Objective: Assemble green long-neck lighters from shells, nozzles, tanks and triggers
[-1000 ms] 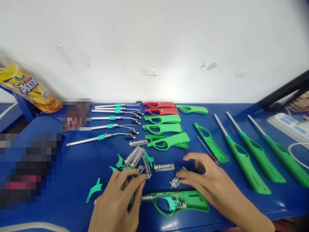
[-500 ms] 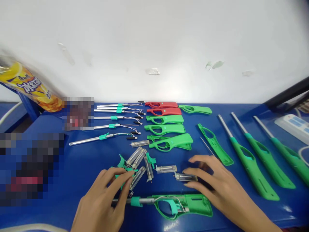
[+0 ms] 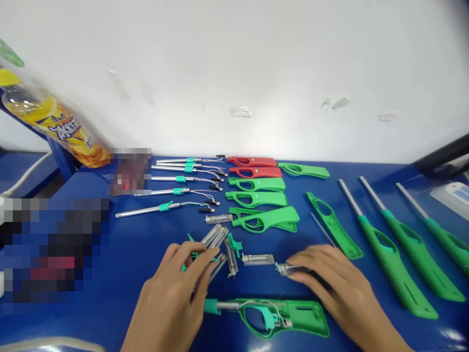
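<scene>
My right hand [image 3: 331, 281] pinches a clear lighter fuel tank [image 3: 287, 268] between thumb and fingers, just above the table. Below it lies an open green lighter shell half [image 3: 311, 318], with a metal tube, white wires and a teal trigger [image 3: 269, 318] set inside. My left hand [image 3: 176, 288] is over a loose pile, fingers curled together; what its fingertips hold, if anything, is hidden. Several clear fuel tanks [image 3: 231, 256] and teal plastic pieces [image 3: 235, 243] lie around those fingertips. Another tank [image 3: 258, 259] rests between my hands.
Metal tubes with wires [image 3: 141, 211] lie in a row at back left. Red shells [image 3: 256, 172] and green shells [image 3: 267, 199] are stacked beside them. Assembled green lighters [image 3: 392, 266] lie at right. A drink bottle [image 3: 62, 127] leans at far left, before a white wall [image 3: 256, 58].
My right hand has closed around the fuel tank and lifted it slightly. My left hand has reached further into the pile. The whole view has shifted a little.
</scene>
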The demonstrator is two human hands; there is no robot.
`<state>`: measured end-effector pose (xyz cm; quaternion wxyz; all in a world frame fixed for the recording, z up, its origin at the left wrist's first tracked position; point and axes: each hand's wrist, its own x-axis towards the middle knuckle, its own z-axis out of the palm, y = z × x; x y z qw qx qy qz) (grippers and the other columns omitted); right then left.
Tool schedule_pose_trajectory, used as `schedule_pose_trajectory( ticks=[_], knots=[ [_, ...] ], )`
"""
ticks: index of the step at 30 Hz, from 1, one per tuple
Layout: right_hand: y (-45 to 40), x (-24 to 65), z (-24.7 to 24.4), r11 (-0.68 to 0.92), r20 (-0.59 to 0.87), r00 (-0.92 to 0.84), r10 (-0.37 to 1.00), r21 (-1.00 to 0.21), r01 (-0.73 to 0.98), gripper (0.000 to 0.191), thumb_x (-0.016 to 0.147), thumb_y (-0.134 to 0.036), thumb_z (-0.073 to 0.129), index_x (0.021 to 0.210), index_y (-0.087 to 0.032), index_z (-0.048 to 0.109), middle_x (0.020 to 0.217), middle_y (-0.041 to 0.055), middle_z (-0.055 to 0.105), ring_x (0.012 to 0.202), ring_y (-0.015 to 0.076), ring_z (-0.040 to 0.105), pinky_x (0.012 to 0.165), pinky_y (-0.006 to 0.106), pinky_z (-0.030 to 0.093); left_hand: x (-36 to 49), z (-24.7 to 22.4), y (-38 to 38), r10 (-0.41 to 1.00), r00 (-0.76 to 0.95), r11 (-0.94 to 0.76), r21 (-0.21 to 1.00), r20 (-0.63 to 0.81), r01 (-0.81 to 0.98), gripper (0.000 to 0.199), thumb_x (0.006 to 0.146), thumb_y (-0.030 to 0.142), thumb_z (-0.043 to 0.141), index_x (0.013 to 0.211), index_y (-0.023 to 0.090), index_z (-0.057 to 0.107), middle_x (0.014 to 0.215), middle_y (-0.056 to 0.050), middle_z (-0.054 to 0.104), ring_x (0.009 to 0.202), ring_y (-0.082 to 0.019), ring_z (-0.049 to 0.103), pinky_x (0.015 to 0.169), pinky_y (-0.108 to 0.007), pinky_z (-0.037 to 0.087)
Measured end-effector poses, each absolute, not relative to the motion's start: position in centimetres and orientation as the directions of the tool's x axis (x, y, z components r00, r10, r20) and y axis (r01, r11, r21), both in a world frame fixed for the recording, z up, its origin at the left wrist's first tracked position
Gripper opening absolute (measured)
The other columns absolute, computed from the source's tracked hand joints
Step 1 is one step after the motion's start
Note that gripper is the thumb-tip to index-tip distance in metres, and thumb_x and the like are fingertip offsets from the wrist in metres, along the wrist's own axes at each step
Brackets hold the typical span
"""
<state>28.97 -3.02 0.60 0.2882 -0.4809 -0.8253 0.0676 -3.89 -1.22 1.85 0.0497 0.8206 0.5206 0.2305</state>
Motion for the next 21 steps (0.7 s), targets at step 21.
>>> schedule_pose_trajectory(
  ticks=[21],
  knots=[
    [-4.0,30.9,-1.8,0.563,0.409,-0.420,0.810,-0.342,0.752,0.021,0.112,-0.030,0.058,0.127,-0.029,0.072,0.120,-0.0025,0.080,0.106,0.0186,0.075,0.102,0.031,0.052,-6.7,1.6,-4.1,0.906,0.386,-0.421,0.259,0.175,0.869,0.030,0.112,0.026,0.045,0.118,0.031,0.074,0.106,-0.002,0.072,0.090,-0.018,0.073,0.066,-0.023,0.065]
  ],
)
